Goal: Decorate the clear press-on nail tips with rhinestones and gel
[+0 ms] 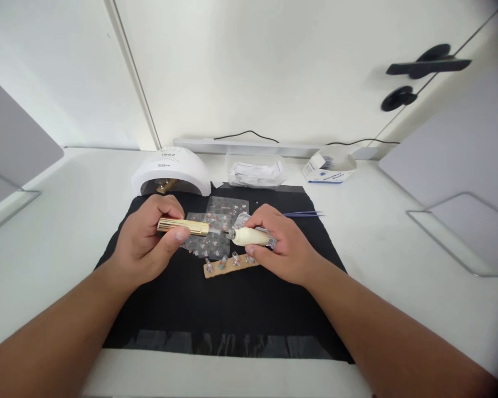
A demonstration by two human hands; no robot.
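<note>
My left hand point(151, 240) is closed round a gold ribbed nail polish cap point(182, 225), whose brush stem points right. Facing it, my right hand point(280, 243) grips a cream-coloured nail polish bottle point(249, 236) lying on its side, its neck toward the brush. The brush tip is at the bottle's neck; whether it is inside I cannot tell. Below them, a tan wooden strip point(228, 270) carries several clear pegs with small nail tips on them. Behind the hands lie clear sticker sheets point(203, 243) with small red and white motifs.
A black mat point(216, 309) covers the middle of the white table. At its back stand a white nail lamp point(172, 168), a clear box of white packets point(255, 171) and a small white carton point(330, 170). Blue tweezers point(302, 214) lie right of the sheets.
</note>
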